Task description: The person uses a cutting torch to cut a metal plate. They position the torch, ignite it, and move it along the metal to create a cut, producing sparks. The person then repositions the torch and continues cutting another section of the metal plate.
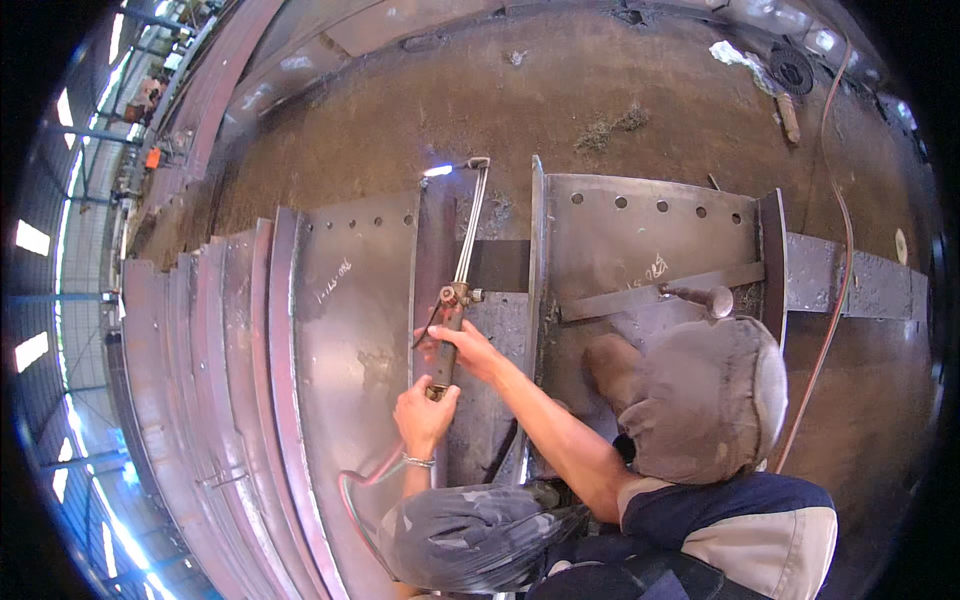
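Observation:
A cutting torch (464,250) with long slim tubes lies lengthways over the steel beams, its angled head at the far end. A bright blue-white flame (437,171) burns at the tip, near the far edge of a beam flange. My right hand (462,345) is closed around the torch handle just behind the brass valves, fingers near the dark lever. Lower down, my left hand (425,412) grips the handle's rear end, a bracelet on its wrist. Red and green hoses (352,478) hang below the left wrist.
Steel beams (355,290) with holes and chalk marks stand side by side. A flat bar (650,290) and a round-headed metal tool (717,301) rest beside my right knee (705,405). A reddish hose (848,245) runs along the right. White cloth (735,55) lies far off.

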`<state>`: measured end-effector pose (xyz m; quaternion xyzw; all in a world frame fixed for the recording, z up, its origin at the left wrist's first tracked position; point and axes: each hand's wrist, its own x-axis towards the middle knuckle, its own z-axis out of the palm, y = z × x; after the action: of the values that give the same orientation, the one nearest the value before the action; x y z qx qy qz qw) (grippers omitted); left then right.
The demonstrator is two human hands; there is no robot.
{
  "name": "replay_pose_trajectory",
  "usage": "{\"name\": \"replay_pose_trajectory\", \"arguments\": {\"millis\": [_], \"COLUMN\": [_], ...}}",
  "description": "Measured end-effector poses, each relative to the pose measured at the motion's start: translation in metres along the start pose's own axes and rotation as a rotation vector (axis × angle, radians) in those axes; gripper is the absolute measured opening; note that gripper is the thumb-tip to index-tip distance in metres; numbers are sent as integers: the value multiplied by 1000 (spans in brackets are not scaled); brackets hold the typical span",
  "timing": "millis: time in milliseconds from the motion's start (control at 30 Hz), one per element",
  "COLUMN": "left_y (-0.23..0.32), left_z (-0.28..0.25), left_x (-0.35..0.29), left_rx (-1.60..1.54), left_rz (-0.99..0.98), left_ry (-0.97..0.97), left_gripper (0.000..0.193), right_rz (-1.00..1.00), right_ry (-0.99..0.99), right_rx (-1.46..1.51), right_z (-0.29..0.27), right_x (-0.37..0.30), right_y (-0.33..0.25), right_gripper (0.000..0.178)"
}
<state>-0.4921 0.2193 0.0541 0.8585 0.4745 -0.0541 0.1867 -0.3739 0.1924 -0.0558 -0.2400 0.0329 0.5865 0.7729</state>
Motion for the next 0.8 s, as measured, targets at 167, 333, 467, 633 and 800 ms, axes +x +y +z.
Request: {"name": "replay_pose_trajectory", "arguments": {"millis": [167, 333, 467, 633, 800], "left_y": [-9, -12, -10, -13, -16], "left_z": [14, 7, 0, -9, 1], "left_x": [-11, -17, -15, -17, -30], "left_rx": [23, -24, -84, -65, -45], "left_rz": [-14, 23, 50, -6, -16], "left_ry": [41, 127, 197, 139, 194], "left_gripper": [36, 35, 35, 35, 33], "right_rz": [158, 120, 80, 3, 0], "right_ry": [-89, -89, 32, 225, 282], "right_rx": [-217, -240, -242, -141, -268], "right_z": [-30, -39, -50, -68, -64], "right_x": [-9, -4, 4, 15, 30], "right_y": [-13, -37, -70, -101, -95], "right_gripper": [46, 66, 103, 112, 94]}}
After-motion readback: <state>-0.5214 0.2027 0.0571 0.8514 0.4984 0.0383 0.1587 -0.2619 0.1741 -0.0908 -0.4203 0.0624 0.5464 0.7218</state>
